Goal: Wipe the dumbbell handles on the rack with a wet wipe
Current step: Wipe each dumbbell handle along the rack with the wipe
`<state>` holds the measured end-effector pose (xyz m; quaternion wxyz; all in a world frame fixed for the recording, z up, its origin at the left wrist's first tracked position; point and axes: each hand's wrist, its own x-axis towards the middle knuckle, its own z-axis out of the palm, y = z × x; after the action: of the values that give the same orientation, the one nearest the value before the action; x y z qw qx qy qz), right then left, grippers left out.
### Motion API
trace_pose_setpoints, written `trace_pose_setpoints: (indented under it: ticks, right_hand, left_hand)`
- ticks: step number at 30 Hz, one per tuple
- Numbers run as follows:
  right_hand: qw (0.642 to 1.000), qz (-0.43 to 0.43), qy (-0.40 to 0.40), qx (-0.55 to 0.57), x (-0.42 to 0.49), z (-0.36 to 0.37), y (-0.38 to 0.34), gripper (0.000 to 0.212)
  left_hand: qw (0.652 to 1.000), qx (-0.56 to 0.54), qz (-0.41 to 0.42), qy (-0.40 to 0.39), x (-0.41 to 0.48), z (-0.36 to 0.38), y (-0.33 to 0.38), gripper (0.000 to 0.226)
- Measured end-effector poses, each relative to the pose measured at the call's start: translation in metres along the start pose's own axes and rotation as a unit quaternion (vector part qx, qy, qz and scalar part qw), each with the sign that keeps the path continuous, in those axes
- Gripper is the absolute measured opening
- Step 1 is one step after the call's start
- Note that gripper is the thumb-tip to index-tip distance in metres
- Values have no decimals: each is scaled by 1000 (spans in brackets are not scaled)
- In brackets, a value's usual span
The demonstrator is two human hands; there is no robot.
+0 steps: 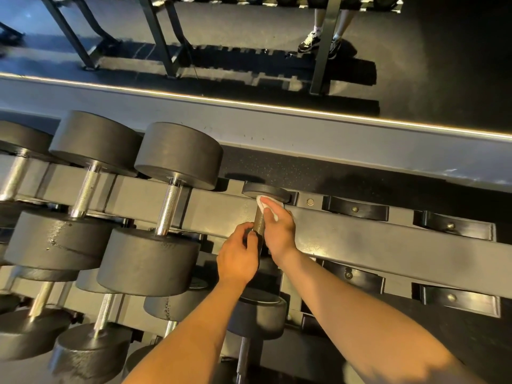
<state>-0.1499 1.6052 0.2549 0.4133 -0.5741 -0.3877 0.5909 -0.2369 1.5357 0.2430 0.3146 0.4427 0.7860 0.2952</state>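
Observation:
A small black dumbbell lies across the top tier of the rack (360, 239); its knurled handle (259, 224) shows between my hands. My right hand (278, 230) holds a white wet wipe (263, 202) wrapped round the far part of the handle, close to the far head (264, 191). My left hand (239, 253) grips the near head of the same dumbbell, which it mostly hides. Two large dumbbells with bare chrome handles (169, 209) (84, 192) sit to the left on the same tier.
Empty black cradles (357, 209) (454, 227) line the rack to the right. A lower tier holds more dumbbells (257, 314). Behind runs a grey ledge with a lit strip (249, 105); a mirror above it reflects rack legs and a person's shoes (310, 41).

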Motion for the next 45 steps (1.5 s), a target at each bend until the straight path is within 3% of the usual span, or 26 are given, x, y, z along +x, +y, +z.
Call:
trace_pose_setpoints:
  ticks: [3,8,13,21,27,36,41,45]
  right_hand:
    - [997,-19,-24,-69,-5,-2,0,38]
    - [989,-12,-77,-129,-22,-11,17,28]
    - [969,-24,-114,-218,-30,-13,19,39]
    - [989,-11,-61,-131,-8,-9,-6,33]
    - [973,77,-158,-147,-36,-25,10,38]
    - [948,160,-215,-170,-36,-48,2,23]
    - [974,87,-171,-122,-20,-55,3,27]
    - [995,48,-82,-43,5,-38,4,33]
  left_hand:
    - [1000,-8,3,0,1,1,-3,24]
    - [996,-88,-14,4,-6,-5,8,24]
    - [990,-138,-38,9,-10,-6,7,30]
    - [991,-129,11,-19,-18,-7,-13,26]
    - [989,-146,-5,-10,-24,-6,-9,23]
    - [994,-98,-18,-38,-24,-5,-10,42]
    - [997,0,32,-74,-8,-10,-3,29]
    - [997,3,59,-43,-7,0,6,24]
